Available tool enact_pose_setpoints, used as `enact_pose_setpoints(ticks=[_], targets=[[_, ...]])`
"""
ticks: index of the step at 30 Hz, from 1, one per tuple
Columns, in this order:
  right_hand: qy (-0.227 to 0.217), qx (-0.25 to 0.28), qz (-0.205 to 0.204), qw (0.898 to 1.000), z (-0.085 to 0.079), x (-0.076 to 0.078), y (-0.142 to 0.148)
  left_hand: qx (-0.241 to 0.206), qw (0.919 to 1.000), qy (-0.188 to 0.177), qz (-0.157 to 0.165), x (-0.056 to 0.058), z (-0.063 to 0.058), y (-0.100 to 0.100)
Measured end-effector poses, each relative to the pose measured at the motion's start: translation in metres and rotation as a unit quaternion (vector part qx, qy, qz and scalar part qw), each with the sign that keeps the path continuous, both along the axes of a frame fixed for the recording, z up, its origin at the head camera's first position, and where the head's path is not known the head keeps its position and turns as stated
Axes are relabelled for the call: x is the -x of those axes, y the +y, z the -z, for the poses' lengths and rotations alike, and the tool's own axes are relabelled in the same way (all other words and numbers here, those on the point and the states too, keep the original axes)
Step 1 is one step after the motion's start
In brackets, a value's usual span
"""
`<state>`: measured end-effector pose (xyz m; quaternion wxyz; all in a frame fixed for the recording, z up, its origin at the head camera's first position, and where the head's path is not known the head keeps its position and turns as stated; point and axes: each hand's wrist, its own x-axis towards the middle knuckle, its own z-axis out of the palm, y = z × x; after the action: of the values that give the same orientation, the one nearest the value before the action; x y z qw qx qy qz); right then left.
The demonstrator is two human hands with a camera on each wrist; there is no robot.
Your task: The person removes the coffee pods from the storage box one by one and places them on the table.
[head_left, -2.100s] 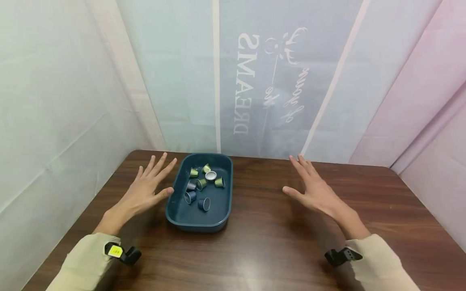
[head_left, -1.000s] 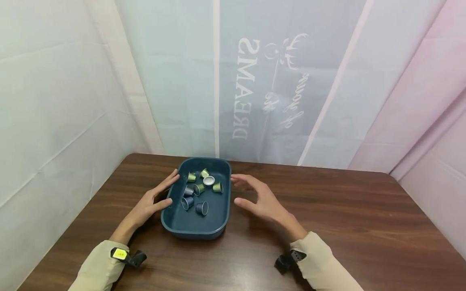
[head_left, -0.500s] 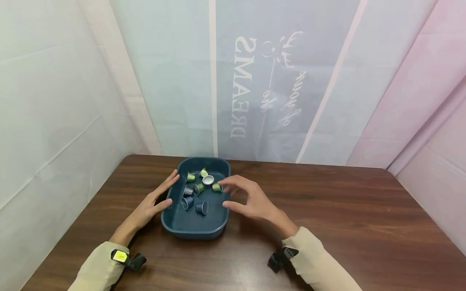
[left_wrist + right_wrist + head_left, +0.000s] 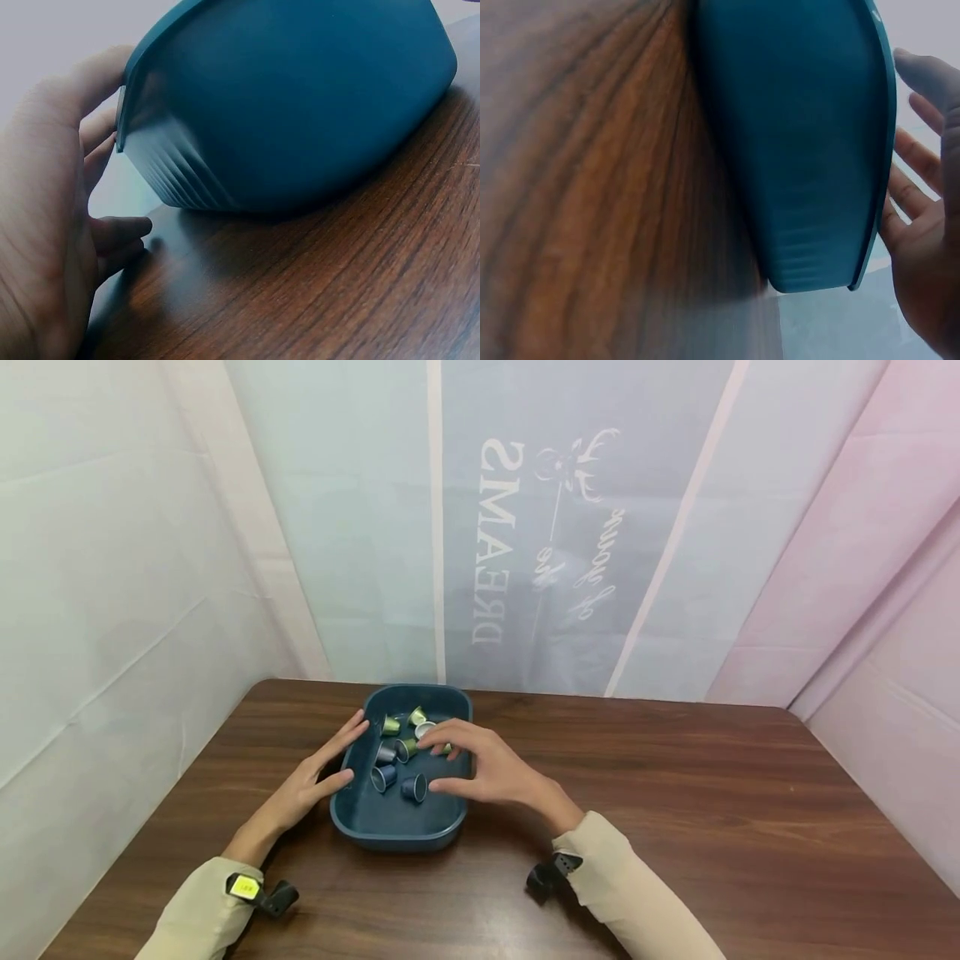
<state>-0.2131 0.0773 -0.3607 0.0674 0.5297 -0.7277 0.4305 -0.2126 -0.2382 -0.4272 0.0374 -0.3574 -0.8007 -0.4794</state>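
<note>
A dark blue plastic tub [image 4: 375, 837] stands on the table, holding several coffee capsules. Its left rim has my left hand [image 4: 309, 781] against it, with straight fingers spread along the outside and the thumb at the edge; the left wrist view shows this hand [image 4: 45, 202] beside the tub wall [image 4: 285, 112]. Over the right rim reaches my right hand [image 4: 491, 768], thumb and fingers apart. Its thumb is near a blue capsule [image 4: 414, 788]. Under its fingers a green capsule [image 4: 447, 748] and a silver-lidded one [image 4: 423, 729] are partly hidden.
Left in the tub lie another blue capsule [image 4: 383, 777], a grey one [image 4: 386, 752] and a dark green one [image 4: 406, 750]. Light green capsules [image 4: 391, 725] sit at the back. The brown wooden table [image 4: 675, 793] ends at a printed curtain [image 4: 495, 527].
My left hand came to the tub's left rim and stayed there. My right hand travelled left from the bare table, past the right rim, to above the capsules.
</note>
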Motion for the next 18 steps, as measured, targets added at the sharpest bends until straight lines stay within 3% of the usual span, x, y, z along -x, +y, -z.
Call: enact_pose_setpoints(ticks=[5, 13, 18], targets=[[0.004, -0.072, -0.034, 0.997, 0.015, 0.018, -0.003, 0.008, 0.9999, -0.001, -0.007, 0.0, 0.001, 0.0], [-0.006, -0.147, -0.089, 0.985, 0.001, 0.031, -0.004, 0.009, 0.9999, 0.0, -0.008, 0.0, -0.002, -0.001], [-0.006, -0.213, -0.102, 0.972, -0.003, 0.038, -0.01, 0.008, 1.0, -0.004, -0.005, 0.0, -0.002, 0.0]])
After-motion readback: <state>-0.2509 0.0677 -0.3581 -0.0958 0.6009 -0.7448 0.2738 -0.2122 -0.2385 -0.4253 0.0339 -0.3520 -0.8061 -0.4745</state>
